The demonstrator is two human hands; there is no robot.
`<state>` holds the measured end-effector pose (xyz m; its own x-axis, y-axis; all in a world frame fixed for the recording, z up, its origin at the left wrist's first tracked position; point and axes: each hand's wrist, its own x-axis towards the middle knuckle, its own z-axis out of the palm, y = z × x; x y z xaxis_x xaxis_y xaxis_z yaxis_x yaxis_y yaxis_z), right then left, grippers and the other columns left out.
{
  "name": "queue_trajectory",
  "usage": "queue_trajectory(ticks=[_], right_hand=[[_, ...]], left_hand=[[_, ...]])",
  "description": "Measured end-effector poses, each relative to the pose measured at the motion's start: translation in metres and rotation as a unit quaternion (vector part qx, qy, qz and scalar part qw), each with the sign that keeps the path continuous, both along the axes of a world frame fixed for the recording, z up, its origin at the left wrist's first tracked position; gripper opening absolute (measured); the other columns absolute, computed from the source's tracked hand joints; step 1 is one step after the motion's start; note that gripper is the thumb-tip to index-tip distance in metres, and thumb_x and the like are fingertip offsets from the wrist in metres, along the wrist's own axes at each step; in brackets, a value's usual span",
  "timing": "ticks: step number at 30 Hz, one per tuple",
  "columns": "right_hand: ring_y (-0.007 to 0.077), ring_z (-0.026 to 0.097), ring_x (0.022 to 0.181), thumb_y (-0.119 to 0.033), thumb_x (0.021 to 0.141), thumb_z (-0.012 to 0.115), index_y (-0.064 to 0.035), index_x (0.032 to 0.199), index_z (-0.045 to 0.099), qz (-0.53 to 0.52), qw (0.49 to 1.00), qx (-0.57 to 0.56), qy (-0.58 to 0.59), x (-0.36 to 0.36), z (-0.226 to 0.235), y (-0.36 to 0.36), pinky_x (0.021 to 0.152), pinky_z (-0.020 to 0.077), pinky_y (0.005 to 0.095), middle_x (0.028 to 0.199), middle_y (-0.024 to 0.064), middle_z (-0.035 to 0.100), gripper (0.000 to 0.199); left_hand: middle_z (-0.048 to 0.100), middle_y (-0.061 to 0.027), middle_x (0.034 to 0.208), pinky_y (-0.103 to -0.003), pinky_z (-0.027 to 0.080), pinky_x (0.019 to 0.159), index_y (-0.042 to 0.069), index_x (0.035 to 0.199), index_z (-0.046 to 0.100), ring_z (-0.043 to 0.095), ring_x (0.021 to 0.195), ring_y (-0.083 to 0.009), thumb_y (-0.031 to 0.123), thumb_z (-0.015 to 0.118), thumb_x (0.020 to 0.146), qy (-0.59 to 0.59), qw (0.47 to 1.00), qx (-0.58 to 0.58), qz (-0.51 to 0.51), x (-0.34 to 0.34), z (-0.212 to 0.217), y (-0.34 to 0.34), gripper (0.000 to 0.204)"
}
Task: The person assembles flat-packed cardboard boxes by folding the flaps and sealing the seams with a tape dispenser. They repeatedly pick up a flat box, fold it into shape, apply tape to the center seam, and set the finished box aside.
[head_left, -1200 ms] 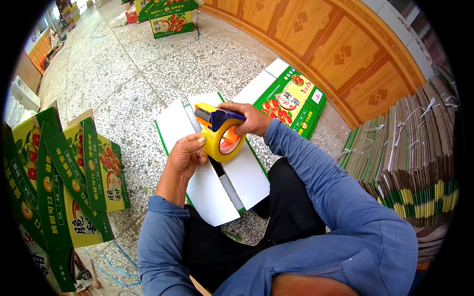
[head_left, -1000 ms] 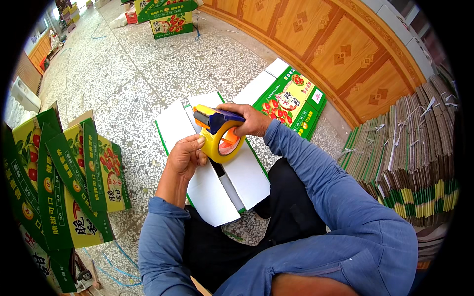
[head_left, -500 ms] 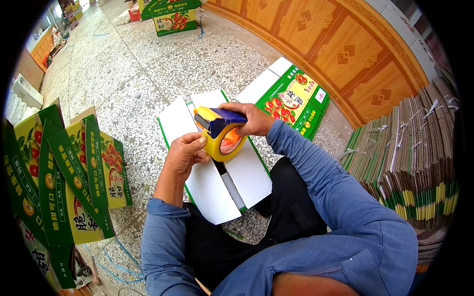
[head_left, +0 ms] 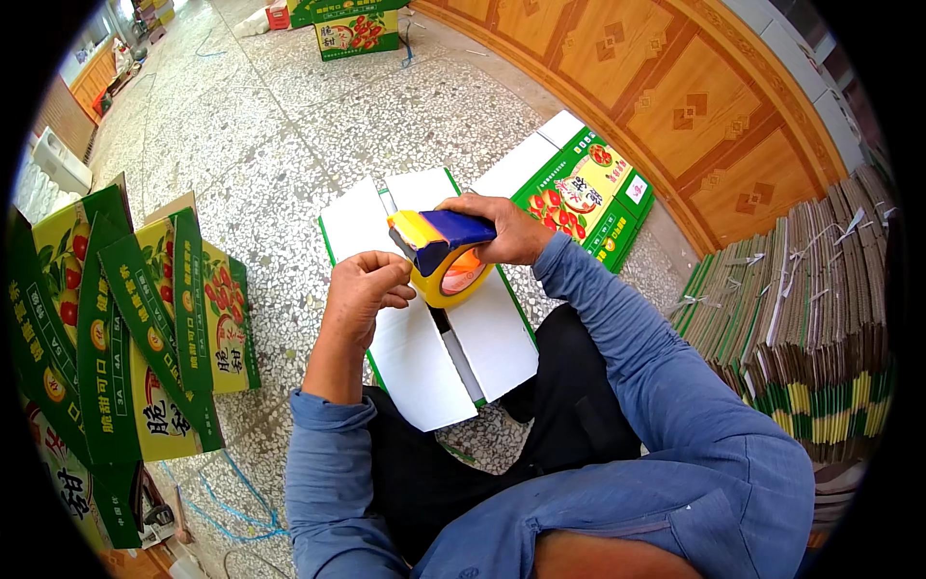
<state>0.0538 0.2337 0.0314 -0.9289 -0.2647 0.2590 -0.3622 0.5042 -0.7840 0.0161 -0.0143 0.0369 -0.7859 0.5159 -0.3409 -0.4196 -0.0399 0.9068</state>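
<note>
A yellow and blue tape dispenser [head_left: 453,238] with a roll of tape in it is gripped in my right hand [head_left: 509,232], held above a cardboard carton [head_left: 415,376]. My left hand [head_left: 359,297] is at the dispenser's left side, its thumb and index finger pinched together. Whatever lies between those fingertips is too small to make out. The carton sits between my legs with its white flaps folded in and a narrow gap running between them. Green edges show along its sides. The dispenser and my hands cover the middle of the gap.
A flattened green and yellow printed carton [head_left: 579,198] lies beyond my right arm, near a wooden panel [head_left: 690,111]. Stacked flat cardboard [head_left: 786,289] stands at the right. Folded printed cartons [head_left: 154,338] stand at the left, with blue strapping [head_left: 227,511] on the floor nearby.
My left fingers have drawn slightly back from the dispenser and stay pinched. The right hand still grips the dispenser over the carton. The whole view has shifted a little.
</note>
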Motion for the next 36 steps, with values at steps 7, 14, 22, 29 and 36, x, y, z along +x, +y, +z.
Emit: queue_trajectory(ticks=[7,14,22,29,36], right_hand=[[0.027,0.061,0.103,0.001,0.057,0.063,-0.0051,0.122,0.057,-0.005,1.0,0.002,-0.004,0.001,0.003,-0.002,0.092,0.046,0.0324,0.11,0.0142,0.062,0.066],[0.0289,0.061,0.1,0.001,0.057,0.064,-0.0062,0.12,0.057,0.007,0.999,0.03,0.035,-0.001,0.01,-0.002,0.091,0.0469,0.0336,0.105,0.0134,0.063,0.064],[0.0301,0.061,0.092,0.0,0.057,0.068,-0.0079,0.118,0.059,0.004,0.996,0.062,0.058,-0.003,0.024,-0.003,0.083,0.0488,0.0343,0.097,0.0124,0.062,0.062],[0.0275,0.061,0.088,-0.002,0.059,0.076,-0.0073,0.119,0.059,0.002,0.99,0.124,0.061,-0.003,0.052,-0.018,0.079,0.0488,0.0344,0.093,0.0119,0.06,0.062],[0.0269,0.061,0.085,-0.007,0.059,0.075,-0.0071,0.122,0.058,0.019,0.992,0.106,0.063,-0.008,0.059,-0.022,0.078,0.0493,0.0343,0.093,0.0122,0.061,0.065]], left_hand=[[0.06,-0.0051,0.064,-0.021,0.043,0.046,0.003,0.075,0.057,0.058,0.052,-0.0117,0.008,0.065,0.08,0.052,0.997,-0.05,0.03,0.0,-0.007,0.009,0.01],[0.06,-0.0051,0.064,-0.022,0.043,0.05,0.003,0.075,0.057,0.057,0.053,-0.012,0.009,0.067,0.081,0.068,0.997,0.02,0.039,0.004,-0.002,0.007,0.013],[0.062,-0.0075,0.066,-0.023,0.046,0.053,0.001,0.077,0.058,0.06,0.056,-0.0137,0.004,0.063,0.081,0.06,0.992,0.096,0.051,0.008,0.007,0.003,0.008],[0.064,-0.0089,0.073,-0.025,0.05,0.06,-0.001,0.078,0.058,0.062,0.063,-0.0151,0.002,0.063,0.08,0.095,0.988,0.11,0.058,-0.007,0.0,-0.011,0.005],[0.063,-0.0094,0.073,-0.029,0.053,0.062,0.001,0.078,0.056,0.062,0.062,-0.0169,-0.002,0.062,0.08,0.05,0.98,0.182,0.066,-0.012,0.004,-0.017,0.007]])
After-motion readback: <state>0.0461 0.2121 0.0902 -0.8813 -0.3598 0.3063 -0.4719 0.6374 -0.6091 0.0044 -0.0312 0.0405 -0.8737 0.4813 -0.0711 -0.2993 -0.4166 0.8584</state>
